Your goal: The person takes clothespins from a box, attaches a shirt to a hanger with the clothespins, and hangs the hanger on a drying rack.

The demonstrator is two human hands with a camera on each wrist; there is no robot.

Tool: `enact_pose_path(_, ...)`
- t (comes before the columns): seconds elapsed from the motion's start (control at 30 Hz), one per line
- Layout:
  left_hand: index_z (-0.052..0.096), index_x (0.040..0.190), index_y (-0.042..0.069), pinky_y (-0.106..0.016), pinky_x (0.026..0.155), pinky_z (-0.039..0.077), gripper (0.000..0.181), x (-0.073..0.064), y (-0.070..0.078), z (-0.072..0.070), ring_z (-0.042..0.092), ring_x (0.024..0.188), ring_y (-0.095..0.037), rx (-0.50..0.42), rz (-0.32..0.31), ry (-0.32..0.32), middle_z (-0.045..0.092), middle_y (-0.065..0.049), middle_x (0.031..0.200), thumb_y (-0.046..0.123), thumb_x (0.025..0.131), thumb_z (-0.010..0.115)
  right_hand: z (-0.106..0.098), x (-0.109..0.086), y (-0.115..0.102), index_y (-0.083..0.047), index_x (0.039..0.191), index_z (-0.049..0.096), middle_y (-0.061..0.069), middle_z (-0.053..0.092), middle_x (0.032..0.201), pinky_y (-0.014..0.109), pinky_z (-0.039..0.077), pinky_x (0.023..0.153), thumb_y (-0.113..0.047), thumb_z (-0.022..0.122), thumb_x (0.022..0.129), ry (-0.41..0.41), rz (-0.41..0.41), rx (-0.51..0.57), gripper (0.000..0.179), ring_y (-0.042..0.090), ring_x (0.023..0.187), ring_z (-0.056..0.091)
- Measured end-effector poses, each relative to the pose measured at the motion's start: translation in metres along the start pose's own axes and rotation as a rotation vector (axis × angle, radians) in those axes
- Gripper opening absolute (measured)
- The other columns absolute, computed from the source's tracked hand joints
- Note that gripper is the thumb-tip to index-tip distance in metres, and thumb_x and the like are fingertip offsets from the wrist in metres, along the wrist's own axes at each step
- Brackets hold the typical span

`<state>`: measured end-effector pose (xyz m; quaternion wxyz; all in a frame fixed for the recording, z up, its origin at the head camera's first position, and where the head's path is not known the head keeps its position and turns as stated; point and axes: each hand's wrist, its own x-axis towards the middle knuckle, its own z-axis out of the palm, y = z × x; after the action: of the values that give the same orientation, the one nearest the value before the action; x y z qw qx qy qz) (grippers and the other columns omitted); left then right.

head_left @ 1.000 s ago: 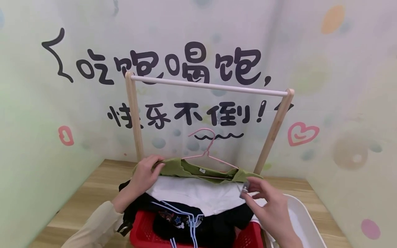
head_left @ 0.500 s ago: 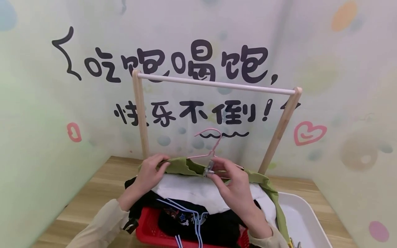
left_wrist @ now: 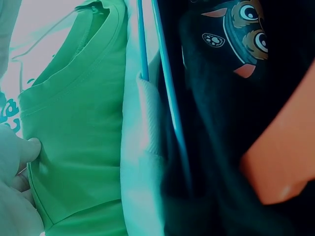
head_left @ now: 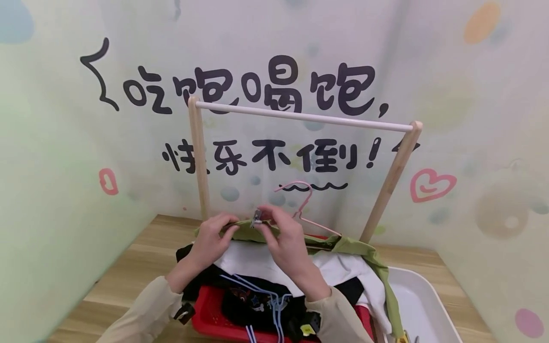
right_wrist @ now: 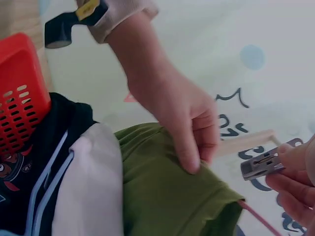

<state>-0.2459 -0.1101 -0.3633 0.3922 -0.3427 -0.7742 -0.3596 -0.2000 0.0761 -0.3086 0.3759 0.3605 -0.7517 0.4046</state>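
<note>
My left hand (head_left: 212, 240) pinches the shoulder of a green shirt (head_left: 353, 247) between thumb and fingers. A pink hanger (head_left: 305, 200) runs inside the shirt, its hook standing up from the neckline. My right hand (head_left: 285, 236) holds a grey metal clip (right_wrist: 263, 163) by one end, close to the left hand and above the shirt's left shoulder. In the right wrist view the clip is apart from the cloth. A white garment (head_left: 246, 259) lies in front of the green shirt, and a black garment (left_wrist: 216, 98) with a cartoon print in front of that.
Light blue hangers (head_left: 279, 314) show among the clothes over a red basket (head_left: 206, 317). A white tray (head_left: 418, 281) stands at right, with a small yellow-handled thing (head_left: 402, 338) at its near end. A wooden rack with a white bar (head_left: 304, 116) stands behind.
My right hand has moved left with the metal clip, from the shirt's right shoulder to the left one. The right sleeve now hangs loose beside the tray. The left hand keeps its pinch.
</note>
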Motion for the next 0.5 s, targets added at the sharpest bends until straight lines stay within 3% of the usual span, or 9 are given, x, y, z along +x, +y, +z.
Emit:
enact_pose_path(0.2, 0.065, 0.083, 0.002, -0.032, 0.06, 0.048, 0.019, -0.001, 0.0, 0.0, 0.059, 0.069, -0.016, -0.001, 0.01, -0.005, 0.066, -0.005, 0.081, -0.012, 0.072, 0.071, 0.016, 0.004, 0.007, -0.005, 0.099, 0.064, 0.005, 0.069, 0.09, 0.037, 0.044, 0.071, -0.002, 0.074, 0.077, 0.039, -0.094, -0.144, 0.024, 0.016, 0.082, 0.066)
enact_pose_path(0.5, 0.066, 0.085, 0.002, -0.033, 0.062, 0.048, 0.019, -0.001, 0.003, -0.004, 0.061, 0.073, -0.015, -0.009, 0.01, -0.011, 0.066, -0.006, 0.083, -0.012, 0.073, 0.071, 0.021, 0.006, 0.01, -0.009, 0.095, 0.066, 0.0, 0.07, 0.087, 0.038, 0.043, 0.076, -0.008, 0.076, 0.076, -0.006, -0.176, -0.271, 0.021, 0.013, 0.077, 0.065)
